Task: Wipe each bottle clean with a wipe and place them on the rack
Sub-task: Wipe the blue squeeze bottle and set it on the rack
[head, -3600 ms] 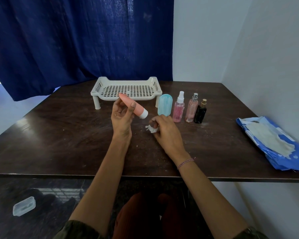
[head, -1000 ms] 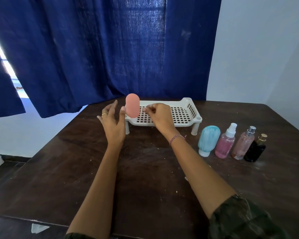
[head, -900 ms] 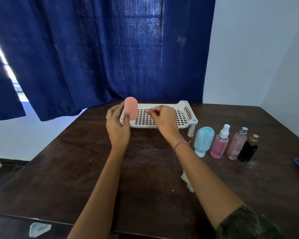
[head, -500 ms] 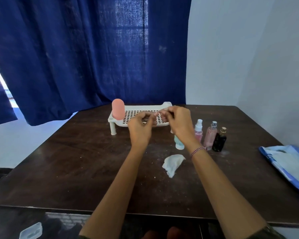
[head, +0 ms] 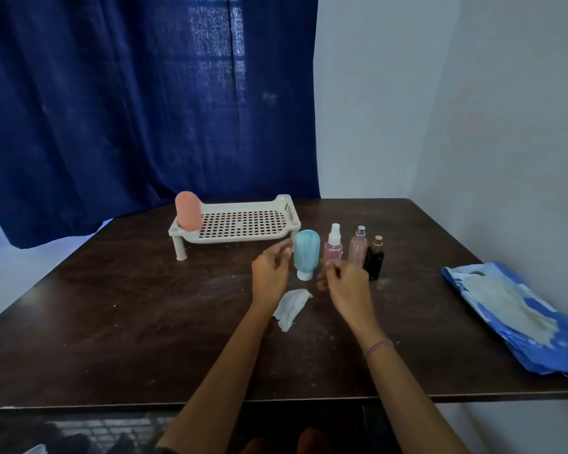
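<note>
A pink tube bottle stands cap down in the left corner of the white perforated rack. A blue tube bottle stands on its white cap in front of the rack's right end. To its right stand a pink spray bottle, a second pink bottle and a small black bottle. A crumpled white wipe lies on the table. My left hand hovers just left of the blue bottle, fingers relaxed and empty. My right hand hovers just right of it, fingers loosely curled, holding nothing.
A blue wipe packet lies near the table's right edge. The dark wooden table stands against a white wall on the right. A dark blue curtain hangs behind the rack.
The pink bottle left my left hand and now stands on the rack. Both hands drew back from the rack to either side of the blue bottle. The wipe lies on the table.
</note>
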Tool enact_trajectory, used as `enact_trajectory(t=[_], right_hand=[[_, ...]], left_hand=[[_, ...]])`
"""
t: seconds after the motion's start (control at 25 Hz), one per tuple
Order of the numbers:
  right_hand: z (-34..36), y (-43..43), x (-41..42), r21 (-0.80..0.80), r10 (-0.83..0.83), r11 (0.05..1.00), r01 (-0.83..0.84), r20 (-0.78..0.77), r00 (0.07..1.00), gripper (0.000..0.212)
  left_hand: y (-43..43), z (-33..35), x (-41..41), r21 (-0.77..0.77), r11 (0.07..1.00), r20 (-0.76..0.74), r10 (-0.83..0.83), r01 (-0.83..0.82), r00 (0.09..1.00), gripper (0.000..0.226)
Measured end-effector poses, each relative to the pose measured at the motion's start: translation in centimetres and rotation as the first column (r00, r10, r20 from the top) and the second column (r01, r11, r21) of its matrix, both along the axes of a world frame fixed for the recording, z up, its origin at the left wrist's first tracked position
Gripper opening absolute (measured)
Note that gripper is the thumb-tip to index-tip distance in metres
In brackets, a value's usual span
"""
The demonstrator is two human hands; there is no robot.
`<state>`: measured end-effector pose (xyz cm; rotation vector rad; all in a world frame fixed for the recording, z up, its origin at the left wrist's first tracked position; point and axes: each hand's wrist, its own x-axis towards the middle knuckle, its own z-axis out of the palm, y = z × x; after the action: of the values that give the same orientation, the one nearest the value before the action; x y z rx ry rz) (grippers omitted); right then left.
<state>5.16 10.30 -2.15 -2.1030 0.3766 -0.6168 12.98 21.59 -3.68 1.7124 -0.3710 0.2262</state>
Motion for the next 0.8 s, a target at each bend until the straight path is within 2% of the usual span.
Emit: enact_trajectory(t=[0.16,0.48,0.6,0.8], right_hand=[[-1.2,0.3,0.5,0.056,0.085,0.995,-0.083,-0.049,0.995,0.024],[-1.5,0.0,1.5,0.055,0.125,0.991,-0.12,-0.111,0.986,0.031],[-1.9,0.4,1.7,-0.036,0.083,0.996,-0.087,-0.102,0.991,0.036],[-2.2,0.9,1.6,-0.086,0.069,0.994,-0.073,-0.038,0.997,0.04]], left_hand=[[-0.3,-0.9,0.4,0.034,0.999,-0.022,-0.034,0.034,0.999,0.031],[-0.7,-1.4,1.1,0.073,0.997,-0.029,-0.026,0.028,0.999,0.026],[-0.8,-1.4,1.2,0.054,0.998,-0.03,-0.04,0.042,0.999,0.024],[-0.1,-1.2,1.3,-0.019,1.0,-0.064,-0.021,0.02,0.998,0.021]])
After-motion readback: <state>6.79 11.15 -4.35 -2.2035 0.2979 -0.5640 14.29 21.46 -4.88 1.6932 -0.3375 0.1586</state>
